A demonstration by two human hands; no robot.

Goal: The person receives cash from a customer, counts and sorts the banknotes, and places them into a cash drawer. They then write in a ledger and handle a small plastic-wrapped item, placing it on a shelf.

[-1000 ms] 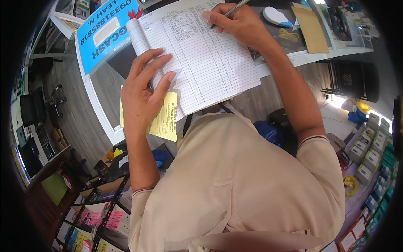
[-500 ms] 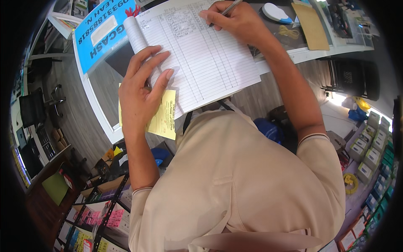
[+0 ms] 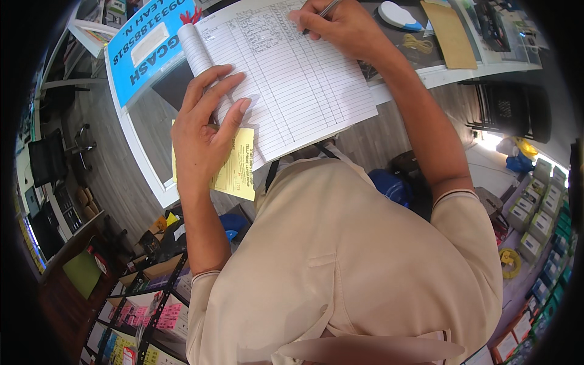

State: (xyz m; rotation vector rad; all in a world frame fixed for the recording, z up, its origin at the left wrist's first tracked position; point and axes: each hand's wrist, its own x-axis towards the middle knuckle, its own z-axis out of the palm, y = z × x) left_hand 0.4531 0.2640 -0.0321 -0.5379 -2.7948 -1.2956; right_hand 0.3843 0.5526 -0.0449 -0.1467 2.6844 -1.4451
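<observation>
An open ruled record book [image 3: 298,91] lies on the glass counter, its left pages curled into a roll. Handwriting fills columns near the top of the page, and drawn lines run down it. My right hand [image 3: 344,27] pinches a pen [image 3: 329,8] with its point at the upper part of the page. Spread across the left side of the book, my left hand [image 3: 210,115] rests with its fingers apart and thumb on the paper. Beneath that palm a yellow printed slip [image 3: 236,164] sticks out over the counter's near edge.
Left of the book is a blue sign [image 3: 143,52] under a white phone-like slab [image 3: 150,45]. To the right are a white-and-blue rounded device [image 3: 398,16], a coiled cable [image 3: 418,43] and a brown envelope [image 3: 448,36]. Shelves of boxed goods [image 3: 152,310] stand at lower left.
My right hand has shifted slightly and the pen leans at a somewhat different angle over the written columns. My left hand stays almost in the same place.
</observation>
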